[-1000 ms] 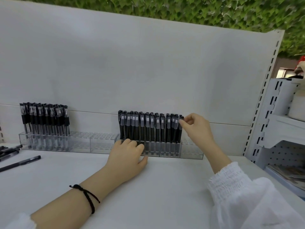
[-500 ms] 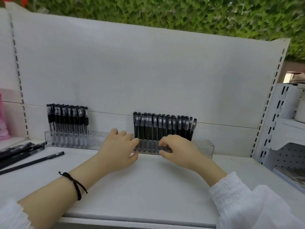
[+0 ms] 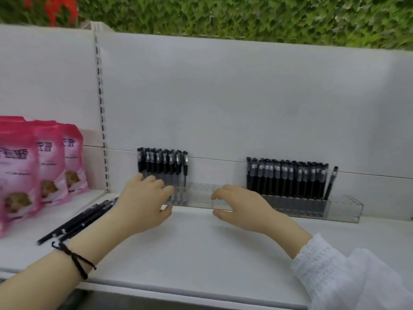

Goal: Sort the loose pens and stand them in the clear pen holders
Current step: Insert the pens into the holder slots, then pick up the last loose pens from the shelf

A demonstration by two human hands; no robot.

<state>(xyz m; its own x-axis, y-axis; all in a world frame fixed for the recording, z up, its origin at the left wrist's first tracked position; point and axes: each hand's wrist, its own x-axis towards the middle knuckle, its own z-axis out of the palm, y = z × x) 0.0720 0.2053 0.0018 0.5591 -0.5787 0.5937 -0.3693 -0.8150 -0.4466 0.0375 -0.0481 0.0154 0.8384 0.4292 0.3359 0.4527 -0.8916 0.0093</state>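
Clasping a clear pen holder at the back edge of the shelf, left hand and right hand seemingly square it up.

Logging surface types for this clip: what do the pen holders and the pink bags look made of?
Pen holders: clear rigid plastic, probably acrylic; you can see straight through the smooth, straight walls. Pink bags: likely glossy printed plastic film, going by the soft creases and faint sheen, though the picture is blurred.
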